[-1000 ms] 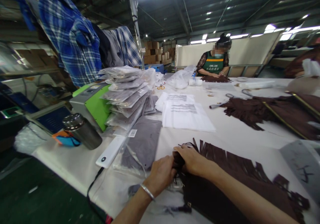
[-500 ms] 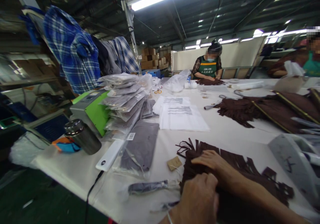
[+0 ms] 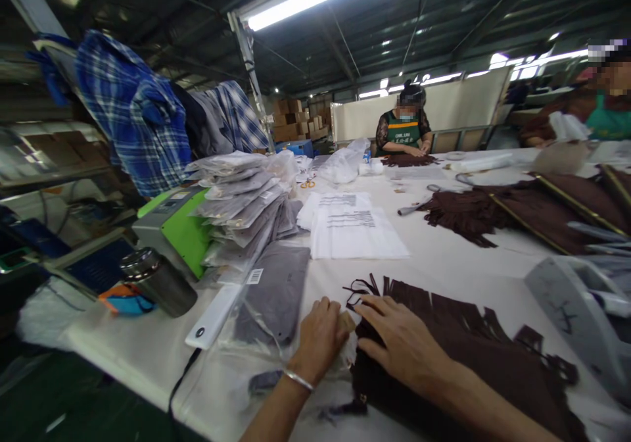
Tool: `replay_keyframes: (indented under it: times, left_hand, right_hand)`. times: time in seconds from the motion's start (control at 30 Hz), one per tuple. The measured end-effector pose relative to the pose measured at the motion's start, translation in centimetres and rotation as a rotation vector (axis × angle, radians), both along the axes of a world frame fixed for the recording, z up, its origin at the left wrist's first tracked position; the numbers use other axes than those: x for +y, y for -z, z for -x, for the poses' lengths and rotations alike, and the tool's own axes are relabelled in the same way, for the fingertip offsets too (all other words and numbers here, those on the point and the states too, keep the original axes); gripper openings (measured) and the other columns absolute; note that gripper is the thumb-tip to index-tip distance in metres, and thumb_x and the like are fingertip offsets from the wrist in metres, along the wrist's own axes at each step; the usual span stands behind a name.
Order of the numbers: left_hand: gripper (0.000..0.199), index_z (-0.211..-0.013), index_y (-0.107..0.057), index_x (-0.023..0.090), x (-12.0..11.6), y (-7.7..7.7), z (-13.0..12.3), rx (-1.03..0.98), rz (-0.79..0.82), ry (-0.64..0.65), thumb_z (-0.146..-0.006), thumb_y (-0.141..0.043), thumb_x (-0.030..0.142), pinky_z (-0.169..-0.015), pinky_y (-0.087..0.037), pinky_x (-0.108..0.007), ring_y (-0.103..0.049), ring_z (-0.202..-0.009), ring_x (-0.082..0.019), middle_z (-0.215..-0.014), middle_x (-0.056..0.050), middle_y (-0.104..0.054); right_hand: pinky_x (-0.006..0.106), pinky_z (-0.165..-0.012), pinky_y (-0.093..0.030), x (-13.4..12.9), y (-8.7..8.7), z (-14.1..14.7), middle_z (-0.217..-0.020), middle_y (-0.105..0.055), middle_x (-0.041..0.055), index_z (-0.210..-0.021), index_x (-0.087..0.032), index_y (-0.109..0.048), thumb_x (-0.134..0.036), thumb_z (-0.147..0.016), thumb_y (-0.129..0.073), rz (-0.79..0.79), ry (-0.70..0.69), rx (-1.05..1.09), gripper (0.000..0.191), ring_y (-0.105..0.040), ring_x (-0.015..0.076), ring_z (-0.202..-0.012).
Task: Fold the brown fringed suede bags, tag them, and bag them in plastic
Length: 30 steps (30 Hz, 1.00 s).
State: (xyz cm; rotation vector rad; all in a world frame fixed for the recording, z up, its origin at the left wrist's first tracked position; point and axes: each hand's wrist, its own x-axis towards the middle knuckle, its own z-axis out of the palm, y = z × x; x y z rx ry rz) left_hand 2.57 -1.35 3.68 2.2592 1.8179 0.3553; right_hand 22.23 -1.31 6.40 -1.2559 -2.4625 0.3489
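A dark brown fringed bag (image 3: 493,369) lies flat on the table in front of me, its strips spread along the far edge. My right hand (image 3: 401,340) rests on its left end, palm down with the fingers apart. Just left of the bag, the curled fingers of my left hand (image 3: 320,337) hold a small tan tag (image 3: 347,322), which is partly covered by them. Under my left forearm a dark-handled tool (image 3: 266,381) is half hidden. A zipper pull (image 3: 363,399) shows at the bag's near left corner.
Bagged grey items (image 3: 241,195) form a stack at the left, beside a green-and-grey machine (image 3: 185,228) and a steel flask (image 3: 160,284). White printed bags (image 3: 352,231) lie beyond my hands. A grey holder (image 3: 566,310) stands right; a co-worker (image 3: 405,129) works across the table.
My left hand has moved up and left from the bag's near edge and taken hold of the tan tag. The right hand has spread its fingers and shifted slightly left.
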Motion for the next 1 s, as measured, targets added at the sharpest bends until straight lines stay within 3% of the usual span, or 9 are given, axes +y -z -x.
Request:
replay_keyframes:
  times: [0.1, 0.3, 0.37, 0.43, 0.5, 0.6, 0.77, 0.9, 1.0]
  left_hand:
    - [0.011, -0.098, -0.051, 0.02, 0.6, 0.9, -0.5, -0.002, 0.022, -0.017, -0.086, -0.052, 0.02, -0.086, -0.043, -0.031, -0.054, -0.101, -0.019, -0.106, -0.004, -0.059]
    - [0.014, -0.089, -0.051, 0.021, 0.8, 0.3, 3.0, -0.046, 0.134, -0.079, -0.08, -0.049, 0.012, -0.066, -0.043, -0.023, -0.061, -0.075, -0.013, -0.079, 0.003, -0.064]
    - [0.02, -0.097, -0.053, 0.019, 0.3, -0.4, 4.2, -0.033, 0.135, -0.12, -0.079, -0.049, 0.01, -0.071, -0.046, -0.025, -0.063, -0.08, -0.016, -0.085, 0.0, -0.066]
    - [0.034, -0.113, -0.052, 0.017, -0.5, -1.1, 4.5, -0.001, 0.073, -0.144, -0.079, -0.051, 0.01, -0.087, -0.047, -0.033, -0.062, -0.102, -0.021, -0.108, -0.007, -0.066]
    - [0.047, -0.129, -0.046, 0.018, -1.4, -1.5, 3.5, 0.027, -0.018, -0.08, -0.083, -0.055, 0.013, -0.106, -0.04, -0.043, -0.05, -0.127, -0.026, -0.134, -0.012, -0.055]
    - [0.062, -0.144, -0.035, 0.02, -2.4, -1.1, 0.7, 0.013, -0.009, 0.146, -0.088, -0.06, 0.029, -0.116, -0.029, -0.051, -0.031, -0.143, -0.029, -0.153, -0.013, -0.037]
    - [0.099, -0.154, -0.007, 0.019, -3.2, 2.4, -3.4, -0.088, 0.103, 0.41, -0.083, -0.06, 0.063, -0.12, -0.019, -0.052, -0.012, -0.148, -0.029, -0.161, -0.013, -0.014]
    - [0.106, -0.154, 0.0, 0.017, -4.1, 4.3, -4.7, -0.127, 0.112, 0.5, -0.081, -0.066, 0.056, -0.12, -0.014, -0.056, -0.006, -0.149, -0.033, -0.162, -0.015, -0.008]
    - [0.096, -0.153, -0.011, 0.016, -4.7, 3.3, -4.7, -0.186, 0.121, 0.374, -0.08, -0.071, 0.031, -0.12, -0.022, -0.05, -0.016, -0.148, -0.03, -0.161, -0.016, -0.015]
  right_hand:
    - [0.044, -0.092, -0.046, 1.1, 1.4, 1.5, -0.119, -0.064, 0.0108, -0.107, -0.021, -0.068, -0.016, -0.082, -0.055, 0.068, 0.014, -0.056, 0.028, -0.056, 0.0298, -0.109]
    - [0.032, -0.083, -0.049, 3.2, 2.1, -2.6, -0.094, -0.069, 0.0057, -0.09, -0.02, -0.07, -0.01, -0.082, -0.045, 0.179, -0.003, 0.031, 0.029, -0.064, 0.0199, -0.089]
    - [0.031, -0.083, -0.049, 3.4, 1.9, -3.8, -0.092, -0.07, 0.0039, -0.089, -0.022, -0.071, -0.012, -0.08, -0.047, 0.214, -0.014, 0.069, 0.028, -0.065, 0.0194, -0.088]
    - [0.031, -0.085, -0.049, 3.6, 1.8, -4.7, -0.095, -0.072, 0.0028, -0.092, -0.023, -0.072, -0.014, -0.078, -0.049, 0.246, -0.032, 0.098, 0.028, -0.065, 0.0197, -0.09]
    - [0.033, -0.09, -0.049, 3.7, 1.7, -5.5, -0.102, -0.073, 0.0024, -0.098, -0.024, -0.073, -0.018, -0.077, -0.054, 0.315, -0.034, 0.142, 0.029, -0.066, 0.0214, -0.096]
    - [0.033, -0.087, -0.05, 4.1, 1.4, -6.4, -0.102, -0.074, 0.0022, -0.099, -0.024, -0.073, -0.032, -0.081, -0.055, 0.438, 0.036, 0.225, 0.026, -0.067, 0.0227, -0.094]
    - [0.031, -0.068, -0.048, 4.5, 1.3, -5.9, -0.081, -0.074, 0.0031, -0.085, -0.021, -0.073, -0.043, -0.087, -0.049, 0.393, 0.185, 0.206, 0.033, -0.066, 0.0212, -0.075]
    - [0.032, -0.072, -0.045, 4.1, 1.9, -4.1, -0.088, -0.073, 0.0053, -0.082, -0.021, -0.073, -0.037, -0.076, -0.063, 0.334, 0.228, 0.183, 0.019, -0.065, 0.0233, -0.083]
    - [0.029, -0.073, -0.043, 4.2, 2.4, -3.7, -0.085, -0.072, 0.0029, -0.074, -0.022, -0.069, -0.027, -0.078, -0.058, 0.326, 0.217, 0.194, 0.013, -0.064, 0.0199, -0.083]
